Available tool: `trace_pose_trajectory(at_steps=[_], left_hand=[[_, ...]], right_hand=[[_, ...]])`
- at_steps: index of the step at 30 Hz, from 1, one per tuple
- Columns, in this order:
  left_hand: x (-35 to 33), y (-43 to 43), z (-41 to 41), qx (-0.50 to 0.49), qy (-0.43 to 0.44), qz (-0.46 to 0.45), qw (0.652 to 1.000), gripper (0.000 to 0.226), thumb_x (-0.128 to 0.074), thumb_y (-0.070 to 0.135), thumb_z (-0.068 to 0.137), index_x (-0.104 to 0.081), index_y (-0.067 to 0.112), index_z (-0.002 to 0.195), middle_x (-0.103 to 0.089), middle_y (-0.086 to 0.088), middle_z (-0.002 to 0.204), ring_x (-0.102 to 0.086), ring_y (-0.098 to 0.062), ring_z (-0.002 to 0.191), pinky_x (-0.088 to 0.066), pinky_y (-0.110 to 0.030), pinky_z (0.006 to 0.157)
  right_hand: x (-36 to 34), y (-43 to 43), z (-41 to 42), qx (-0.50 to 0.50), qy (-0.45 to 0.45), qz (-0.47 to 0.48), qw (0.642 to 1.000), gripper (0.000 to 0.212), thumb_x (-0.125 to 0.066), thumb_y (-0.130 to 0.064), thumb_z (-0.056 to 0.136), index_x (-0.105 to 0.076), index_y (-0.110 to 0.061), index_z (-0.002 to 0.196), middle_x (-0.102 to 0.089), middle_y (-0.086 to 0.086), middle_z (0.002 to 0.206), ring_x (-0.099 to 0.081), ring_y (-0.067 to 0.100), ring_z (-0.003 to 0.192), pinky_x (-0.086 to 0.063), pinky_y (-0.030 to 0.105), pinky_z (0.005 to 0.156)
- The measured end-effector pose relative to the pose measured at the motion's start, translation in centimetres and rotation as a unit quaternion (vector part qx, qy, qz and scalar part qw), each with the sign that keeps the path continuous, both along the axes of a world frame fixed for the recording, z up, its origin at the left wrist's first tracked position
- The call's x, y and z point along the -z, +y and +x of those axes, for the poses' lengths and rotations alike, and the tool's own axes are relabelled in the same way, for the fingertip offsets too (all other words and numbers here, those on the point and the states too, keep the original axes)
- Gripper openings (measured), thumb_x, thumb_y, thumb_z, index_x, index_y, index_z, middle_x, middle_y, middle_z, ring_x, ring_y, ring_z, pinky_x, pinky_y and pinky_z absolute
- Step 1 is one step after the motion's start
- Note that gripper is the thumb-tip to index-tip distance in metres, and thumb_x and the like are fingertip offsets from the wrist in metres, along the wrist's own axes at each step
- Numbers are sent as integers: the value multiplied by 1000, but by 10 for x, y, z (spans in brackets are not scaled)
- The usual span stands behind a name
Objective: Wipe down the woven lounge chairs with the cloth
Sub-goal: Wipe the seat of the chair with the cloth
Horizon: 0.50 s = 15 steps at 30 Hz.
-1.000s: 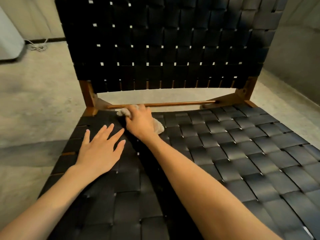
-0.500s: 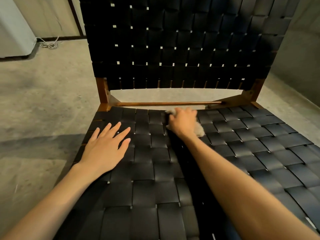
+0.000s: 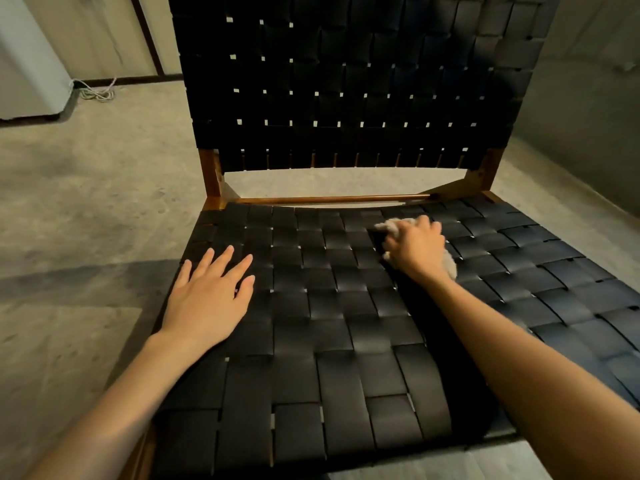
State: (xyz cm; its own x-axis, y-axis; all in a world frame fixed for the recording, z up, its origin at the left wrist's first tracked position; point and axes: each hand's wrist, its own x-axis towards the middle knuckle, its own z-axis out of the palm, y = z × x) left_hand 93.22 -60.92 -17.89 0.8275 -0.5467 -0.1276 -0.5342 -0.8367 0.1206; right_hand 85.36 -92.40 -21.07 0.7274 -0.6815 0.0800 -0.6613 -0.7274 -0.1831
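cloth point(image 3: 392, 226) on woven seat point(image 3: 329, 306), concrete floor point(image 3: 86, 202)

Light was dim and warm, leaving a faint sheen on the woven seat point(image 3: 346, 323). A soft shadow crossed the floor point(image 3: 69, 282) at left; the cloth point(image 3: 391, 225) seemed slightly blurred.

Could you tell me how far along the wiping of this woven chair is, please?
Done: over the last second the cloth crossed the rear of the seat from its left corner to right of centre. In hand: the right hand grips it there; the left hand rests flat. Left, seemingly: the rear right corner, front rows and backrest.
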Motion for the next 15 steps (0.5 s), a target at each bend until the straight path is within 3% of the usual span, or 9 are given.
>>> trace_pose_trajectory(at_steps=[4,10,15], left_hand=[[-3,5,-7,4,13,-3,1000,51,-17,47,100,-14,36,149,-6,6,159,1,-17,147,1,-39,117],[-9,25,-29,5,0,-13,1000,49,-20,45,100,-20,35,149,-9,6,159,-1,-15,146,-1,-38,117],[-14,35,-45,5,2,-5,1000,52,-18,48,99,-16,35,149,-7,5,159,0,-17,147,0,-39,117]], right_hand=[[-7,38,7,56,2,41,998,38,-52,-36,93,-57,-14,124,-47,18,126,-41,35,115,-39,43,95],[-9,183,40,-146,-108,141,973,35,-54,-33,93,-57,-23,127,-48,13,127,-40,30,116,-39,40,96],[-11,144,5,-155,-66,130,977,43,-52,-41,92,-50,-30,133,-44,9,129,-38,30,117,-37,40,95]])
